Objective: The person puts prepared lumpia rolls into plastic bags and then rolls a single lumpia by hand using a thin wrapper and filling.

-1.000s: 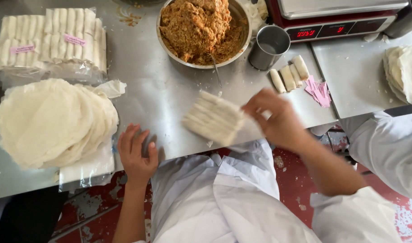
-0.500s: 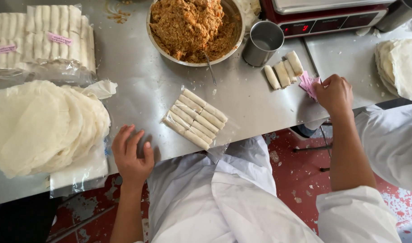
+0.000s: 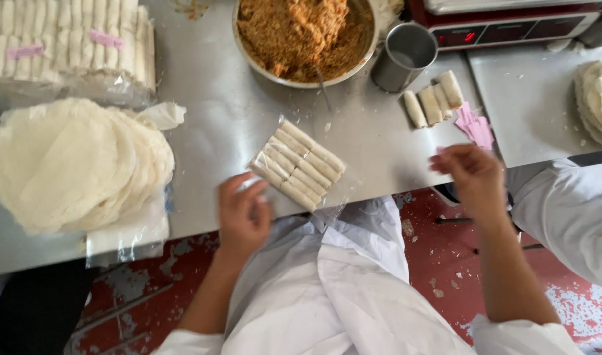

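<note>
- The bagged row of rolls (image 3: 298, 165) lies close to the near edge of the steel table (image 3: 215, 118); a nudge could tip it off
- Left hand (image 3: 244, 213) rests open, fingertips at the bag's near corner
- Right hand (image 3: 470, 176) hovers half-curled over the near edge, seemingly empty; it could brush the pink slips (image 3: 475, 126)

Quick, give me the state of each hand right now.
Left hand: open, holding nothing, fingers at the edge of the bagged spring rolls.
Right hand: fingers curled; whether they hold a pink label cannot be told.
</note>
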